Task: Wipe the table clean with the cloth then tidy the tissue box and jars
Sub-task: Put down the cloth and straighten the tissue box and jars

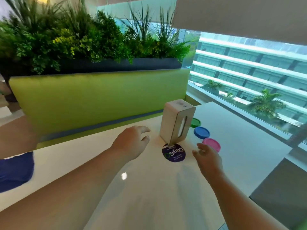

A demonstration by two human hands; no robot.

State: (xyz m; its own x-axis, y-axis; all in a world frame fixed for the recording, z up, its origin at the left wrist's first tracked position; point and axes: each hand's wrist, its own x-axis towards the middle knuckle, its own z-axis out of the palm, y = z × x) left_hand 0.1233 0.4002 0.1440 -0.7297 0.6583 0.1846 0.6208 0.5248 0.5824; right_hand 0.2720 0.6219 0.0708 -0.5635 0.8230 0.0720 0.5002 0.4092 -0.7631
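Left hand: the left hand (131,141) hovers above the table, palm down, fingers loosely spread and holding nothing, just left of the tissue box and not touching it.
Right hand: the right hand (207,156) is also open with fingers apart, empty, and is raised near the front right of the box, just in front of the pink-lidded jar.
Tissue box: the white tissue box (176,123) stands on its short end between the two hands, its slot face turned toward the right. A bit of tissue shows in the slot. Its near bottom corner rests on the edge of the round sticker.
Sticker: a dark round sticker (174,154) lies flat on the table and reads "ClayGo".
Jars: three sit in a row just right of the box. The green-lidded jar (196,122) is farthest and partly hidden behind the box, the blue-lidded jar (201,132) is in the middle, and the pink-lidded jar (211,144) is nearest.
Cloth: a blue cloth (15,170) lies at the table's far left edge, well apart from both hands, blurred.
Table: the glossy white table (149,188) reflects a ceiling light.
Behind: a green bench back (91,97) runs along the far side, with a planter of leafy plants (74,42) on top.
Right side: a window (249,72) looks out on a building.
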